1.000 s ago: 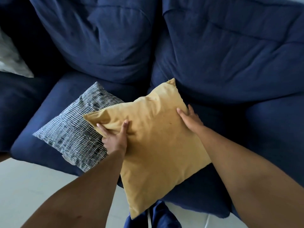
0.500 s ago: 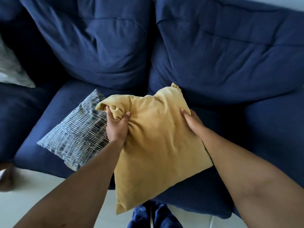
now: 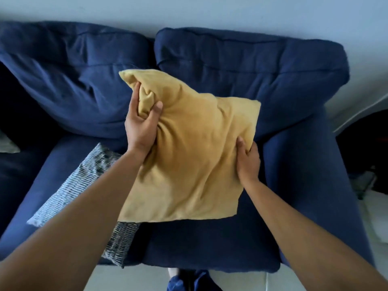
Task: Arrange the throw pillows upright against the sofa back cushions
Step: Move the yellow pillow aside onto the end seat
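The yellow throw pillow (image 3: 189,156) was held off the seat between both hands, in front of the seam where the 2 navy back cushions met. The left hand (image 3: 140,127) had its fingers clamped on a bunched fistful of fabric near the upper left corner, thumb on the near face and fingers wrapped behind. The right hand (image 3: 248,160) gripped the right edge lower down, fingers closed around that edge with the thumb side showing.

The relation the next move seemed to turn on: the pillow's face was tilted towards the camera, its top edge nearer the right back cushion (image 3: 262,72) than its bottom edge, which hung over the seat cushion (image 3: 210,244). Judged from this, the bottom edge would need to drop onto the seat and the top to lean back against the cushion. The left hand sat higher and nearer the sofa back, so it looked better placed to steer the lean.

The yellow cover looked like soft, matte woven cloth, limp and creased, with loose fill that let the corner crumple. A second pillow, the grey patterned throw pillow (image 3: 84,185), lay flat on the left seat, partly under the left forearm and the yellow one. The sofa fabric was plush, deep blue and rumpled
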### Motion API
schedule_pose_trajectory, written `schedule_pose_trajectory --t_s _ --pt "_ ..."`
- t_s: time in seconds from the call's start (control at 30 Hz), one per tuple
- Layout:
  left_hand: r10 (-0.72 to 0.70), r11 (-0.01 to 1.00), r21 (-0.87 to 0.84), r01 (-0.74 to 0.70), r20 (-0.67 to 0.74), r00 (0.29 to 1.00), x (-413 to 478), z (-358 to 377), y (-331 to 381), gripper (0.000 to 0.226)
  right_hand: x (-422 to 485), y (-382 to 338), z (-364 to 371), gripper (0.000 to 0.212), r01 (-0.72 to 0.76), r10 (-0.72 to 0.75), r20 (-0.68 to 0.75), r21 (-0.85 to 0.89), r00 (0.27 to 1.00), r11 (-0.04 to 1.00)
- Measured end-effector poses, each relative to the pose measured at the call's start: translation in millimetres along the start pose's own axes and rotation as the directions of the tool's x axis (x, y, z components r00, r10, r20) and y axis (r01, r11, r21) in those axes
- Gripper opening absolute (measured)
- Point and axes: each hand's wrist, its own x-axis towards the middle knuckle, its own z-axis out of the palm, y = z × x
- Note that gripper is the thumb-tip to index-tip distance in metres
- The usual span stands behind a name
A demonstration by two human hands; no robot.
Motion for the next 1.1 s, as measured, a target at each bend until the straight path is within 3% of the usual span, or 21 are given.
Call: schedule_pose_trajectory --t_s 0.1,0.2,0.33,0.47,0.73,0.83,0.93,1.0,1.1 --pt "0.031 0.997 -0.076 -0.028 0.038 0.999 9 27 14 0.067 16 -16 -30 0.052 0.098 -0.094 -0.15 0.02 0.984 0.995" --pt "0.0 0.999 -0.033 0.002 0.078 0.997 18 56 12 0.07 38 -23 -56 0.059 0.118 -0.125 -0.192 -0.044 0.973 0.992" --pt "-0.179 0.95 0.291 0.114 0.205 0.962 27 87 -14 0.083 69 -5 -73 0.065 -0.023 0.0 -0.082 -0.276 0.997 0.961" --pt "-0.494 0.814 0.503 0.29 0.336 0.802 22 100 -45 0.104 81 15 -68 0.063 -0.062 0.121 0.108 -0.441 0.987 0.896" --pt "-0.474 0.836 0.468 0.286 0.354 0.806 14 104 -62 0.089 74 9 -44 0.066 -0.065 0.114 0.078 -0.468 0.99 0.882" --pt "-0.434 0.841 0.483 0.243 0.336 0.836 12 85 -58 0.076 62 5 -30 0.061 0.002 -0.005 -0.007 -0.441 1.0 0.898" --pt "-0.437 0.826 0.506 0.248 0.297 0.849 8 58 -63 0.059 45 -1 -2 0.048 0.233 -0.266 -0.028 -0.402 0.964 0.885" --pt "-0.461 0.79 0.557 0.255 0.266 0.846 1 34 -70 0.051 31 -5 29 0.042 0.362 -0.376 0.04 -0.379 0.926 0.851" --pt "-0.494 0.752 0.596 0.282 0.226 0.84 -13 0 -87 0.045 11 -10 75 0.036 0.402 -0.354 0.192 -0.378 0.915 0.834"
